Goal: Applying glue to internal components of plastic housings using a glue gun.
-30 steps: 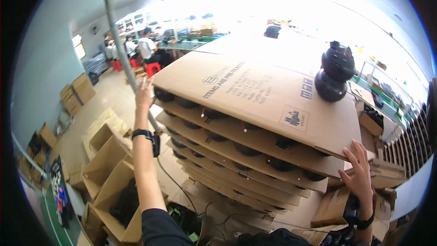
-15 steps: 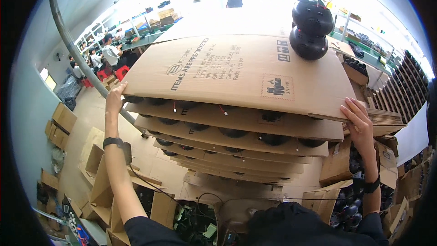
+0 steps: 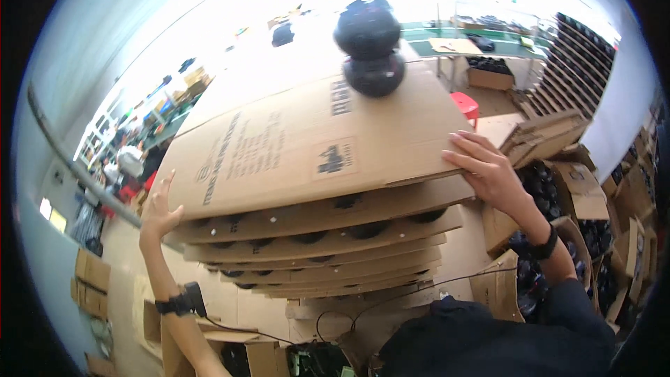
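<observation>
A large printed cardboard sheet (image 3: 279,146) lies on top of a tall stack, with round black units (image 3: 310,236) showing between the layers below. My left hand (image 3: 160,213) is at the sheet's left front corner, fingers spread and thumb apart, palm side against the edge. At the right corner, the stretched fingers of my right hand (image 3: 488,171) lie over the edge; its thumb is hidden. Neither hand is closed round the sheet. Two round black units (image 3: 373,73), one on the other and blurred, stand on the sheet's far part.
Open cartons (image 3: 541,237) of black parts crowd the right side. Farther back are another layered stack (image 3: 576,63), a red stool (image 3: 465,105) and green benches (image 3: 513,49). A pole (image 3: 77,174) slants at left, near seated people. A black cable (image 3: 433,283) runs below the stack.
The view has swung right, so the stack sits farther left. My left hand has gone from gripping the sheet's corner to spread fingers. My right hand now reaches farther over its corner.
</observation>
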